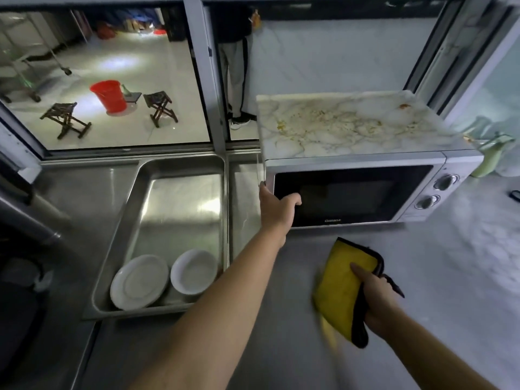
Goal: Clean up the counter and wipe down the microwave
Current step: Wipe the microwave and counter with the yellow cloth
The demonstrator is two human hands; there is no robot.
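A silver microwave point(365, 192) with a dark door stands on the steel counter point(281, 347). A marble slab point(351, 128) lies on top of it, strewn with yellowish crumbs and stains. My left hand point(277, 206) reaches to the microwave's left front corner, its fingers curled round the door's left edge and thumb lying on the glass. My right hand point(377, 296) grips a folded yellow cloth point(346, 285) with black trim above the counter, in front of the microwave.
A steel tray point(174, 175) at left holds two white plates point(138, 281) at its near end. A pale green spray bottle point(489, 159) stands right of the microwave. Beyond the window are stools, a red bucket point(108, 95) and a standing person's legs.
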